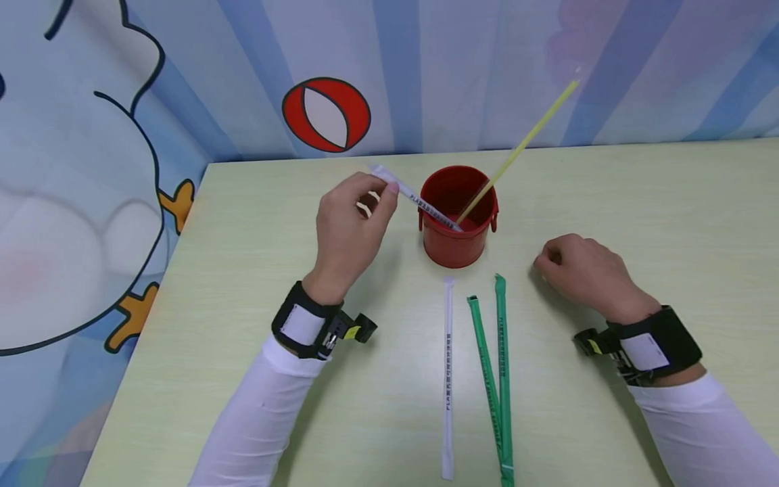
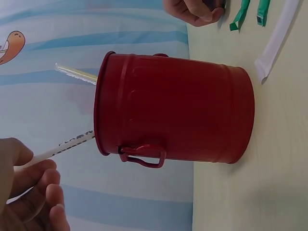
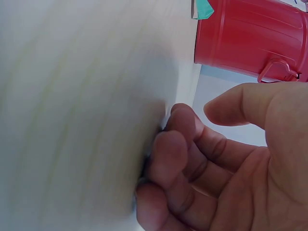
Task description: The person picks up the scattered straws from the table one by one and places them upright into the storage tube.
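Between thumb and fingertips, my left hand (image 1: 351,226) pinches a white wrapped straw (image 1: 420,201) with dark printing along it. The straw slants down to the right, its lower end inside the mouth of a small red bucket (image 1: 453,247). A yellow straw (image 1: 529,138) in a clear wrapper leans in the same bucket, sticking out to the upper right. In the left wrist view the white straw (image 2: 72,143) passes behind the bucket's rim. My right hand (image 1: 587,274) rests on the table right of the bucket, fingers loosely curled and holding nothing.
On the light wood table (image 1: 243,379), another white wrapped straw (image 1: 448,379) lies in front of the bucket. Two green wrapped straws, one slanted (image 1: 485,368) and one straighter (image 1: 502,365), lie beside it with their near ends together. A printed curtain (image 1: 462,74) hangs behind the table.
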Demonstrator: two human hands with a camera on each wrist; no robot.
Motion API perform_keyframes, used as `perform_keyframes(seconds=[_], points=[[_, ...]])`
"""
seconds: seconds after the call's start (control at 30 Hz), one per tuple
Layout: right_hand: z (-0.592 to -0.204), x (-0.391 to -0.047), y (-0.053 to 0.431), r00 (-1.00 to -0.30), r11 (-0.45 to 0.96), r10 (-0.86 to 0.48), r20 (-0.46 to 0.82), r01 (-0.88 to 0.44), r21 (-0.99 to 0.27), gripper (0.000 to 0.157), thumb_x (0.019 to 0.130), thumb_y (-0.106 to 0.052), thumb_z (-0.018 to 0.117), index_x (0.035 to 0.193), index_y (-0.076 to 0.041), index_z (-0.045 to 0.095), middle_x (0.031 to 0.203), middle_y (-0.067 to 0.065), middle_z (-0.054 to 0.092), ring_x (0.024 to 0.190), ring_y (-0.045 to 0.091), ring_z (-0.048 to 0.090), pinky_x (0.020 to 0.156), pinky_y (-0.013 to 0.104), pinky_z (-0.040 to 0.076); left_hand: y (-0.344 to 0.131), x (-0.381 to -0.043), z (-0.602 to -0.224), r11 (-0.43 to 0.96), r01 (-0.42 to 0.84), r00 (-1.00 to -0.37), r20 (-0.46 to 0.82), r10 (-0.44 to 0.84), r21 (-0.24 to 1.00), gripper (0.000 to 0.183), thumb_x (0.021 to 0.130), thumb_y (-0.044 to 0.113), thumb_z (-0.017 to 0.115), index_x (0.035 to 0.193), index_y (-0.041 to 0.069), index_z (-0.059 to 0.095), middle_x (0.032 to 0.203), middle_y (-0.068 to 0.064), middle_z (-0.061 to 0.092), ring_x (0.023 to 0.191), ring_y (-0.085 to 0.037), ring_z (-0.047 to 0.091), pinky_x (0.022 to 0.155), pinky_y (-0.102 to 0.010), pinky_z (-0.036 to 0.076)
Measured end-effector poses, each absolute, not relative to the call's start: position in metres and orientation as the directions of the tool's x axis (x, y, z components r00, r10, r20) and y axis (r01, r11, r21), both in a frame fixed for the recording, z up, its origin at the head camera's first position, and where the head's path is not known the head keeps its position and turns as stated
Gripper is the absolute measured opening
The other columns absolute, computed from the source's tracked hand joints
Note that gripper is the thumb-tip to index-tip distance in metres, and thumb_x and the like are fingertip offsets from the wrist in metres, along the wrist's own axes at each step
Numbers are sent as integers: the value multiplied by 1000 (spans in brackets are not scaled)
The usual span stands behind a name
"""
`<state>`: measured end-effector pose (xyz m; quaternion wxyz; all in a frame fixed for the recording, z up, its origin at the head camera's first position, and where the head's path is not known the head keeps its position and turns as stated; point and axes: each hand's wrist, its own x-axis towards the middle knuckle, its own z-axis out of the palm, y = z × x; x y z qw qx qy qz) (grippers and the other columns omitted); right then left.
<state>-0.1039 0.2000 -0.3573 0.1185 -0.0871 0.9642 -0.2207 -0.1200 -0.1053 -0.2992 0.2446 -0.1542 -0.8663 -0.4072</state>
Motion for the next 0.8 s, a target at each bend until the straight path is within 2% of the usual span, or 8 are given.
perform_keyframes(seconds=[0.6,0.8], points=[[-356,-102,200,-957,889,-212,-198,-105,-446,26,89,-20,46,85,-2,65,62,5,49,55,20,45,48,33,33,-104,-118,-310,690,329,-934,332,135,645,29,92,31,55,105,11,70,92,0,67,78,-13,56,67,-27,46],[-356,-102,200,-957,889,-211,-200,-103,-447,27,89,-20,46,86,-1,65,63,5,50,56,20,45,49,33,33,-107,-118,-323,736,258,-965,202,168,625,28,91,33,55,108,14,67,84,2,62,71,-11,53,60,-28,44]])
